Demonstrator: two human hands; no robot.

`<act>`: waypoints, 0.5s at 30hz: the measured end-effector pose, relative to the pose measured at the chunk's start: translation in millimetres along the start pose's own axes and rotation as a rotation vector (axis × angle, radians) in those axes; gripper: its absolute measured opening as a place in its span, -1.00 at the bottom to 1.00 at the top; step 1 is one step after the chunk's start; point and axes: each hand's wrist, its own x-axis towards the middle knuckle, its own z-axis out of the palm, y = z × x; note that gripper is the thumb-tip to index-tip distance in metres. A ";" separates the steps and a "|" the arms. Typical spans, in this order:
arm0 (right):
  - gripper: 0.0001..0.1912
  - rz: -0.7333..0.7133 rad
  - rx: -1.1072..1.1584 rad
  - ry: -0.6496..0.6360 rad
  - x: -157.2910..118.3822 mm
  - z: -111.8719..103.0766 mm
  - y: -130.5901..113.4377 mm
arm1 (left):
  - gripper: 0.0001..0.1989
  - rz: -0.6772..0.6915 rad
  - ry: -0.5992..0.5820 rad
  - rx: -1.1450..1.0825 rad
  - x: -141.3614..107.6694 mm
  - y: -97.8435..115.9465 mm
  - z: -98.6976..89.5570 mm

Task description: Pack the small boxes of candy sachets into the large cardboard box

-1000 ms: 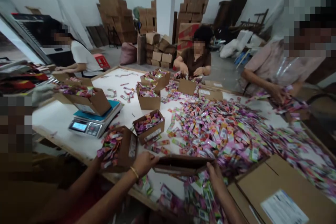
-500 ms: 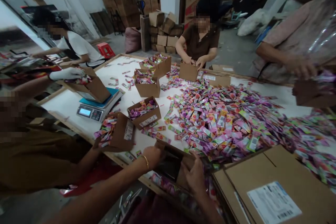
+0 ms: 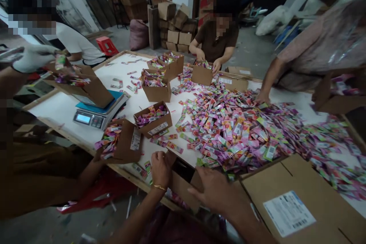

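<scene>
A small brown cardboard box (image 3: 183, 177), open and dark inside, sits at the table (image 3: 65, 112) edge between the left hand (image 3: 161, 168), curled on its left flap, and the right hand (image 3: 213, 190), spread flat against its right side.

**Both hands low and close together**

Left hand (image 3: 160, 167) is curled into a loose fist, knuckles up, a thin bangle at the wrist. Right hand (image 3: 213, 190) lies just beside it, palm down, fingers spread towards the left hand.
</scene>
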 end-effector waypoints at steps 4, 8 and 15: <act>0.08 -0.007 -0.239 -0.119 3.8 36.1 -31.9 | -0.60 -0.164 0.065 -0.300 -2.1 -16.5 7.0; -0.05 0.014 -0.220 -0.002 12.5 63.4 -35.8 | -0.63 -0.441 -0.054 -0.636 4.7 -41.8 -4.6; 0.17 0.008 -0.114 0.058 21.5 68.2 -33.0 | -0.40 0.077 -0.470 -0.459 87.3 28.2 -11.8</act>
